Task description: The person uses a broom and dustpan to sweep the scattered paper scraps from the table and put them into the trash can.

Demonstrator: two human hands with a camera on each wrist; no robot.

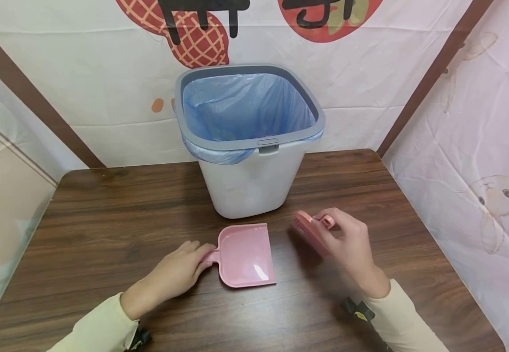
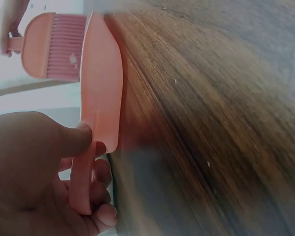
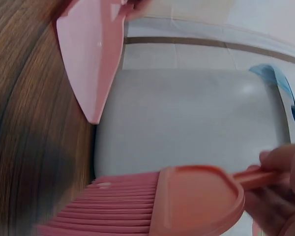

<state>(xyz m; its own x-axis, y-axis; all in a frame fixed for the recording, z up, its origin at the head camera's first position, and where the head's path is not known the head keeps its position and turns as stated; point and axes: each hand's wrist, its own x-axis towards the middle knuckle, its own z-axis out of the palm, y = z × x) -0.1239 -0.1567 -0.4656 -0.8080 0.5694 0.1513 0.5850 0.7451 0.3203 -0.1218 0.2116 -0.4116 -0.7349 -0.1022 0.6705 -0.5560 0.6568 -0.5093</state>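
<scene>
On the wooden table lies a small pink dustpan [image 1: 245, 254], its straight edge facing right. My left hand [image 1: 179, 266] grips its short handle; in the left wrist view the thumb presses on top of the handle [image 2: 83, 182] with fingers curled beneath. To the right, my right hand [image 1: 346, 239] pinches the handle of a pink hand brush [image 1: 311, 232], held just right of the dustpan and apart from it. The brush's bristles [image 3: 113, 204] point down toward the table in the right wrist view, and a small pale bit clings to them.
Behind the dustpan stands a white trash bin [image 1: 252, 183] with a grey rim and blue liner [image 1: 254, 107]. Tiny pale specks dot the wooden table [image 1: 118, 215]. Printed cloth [image 1: 360, 78] hangs behind the table and along its sides.
</scene>
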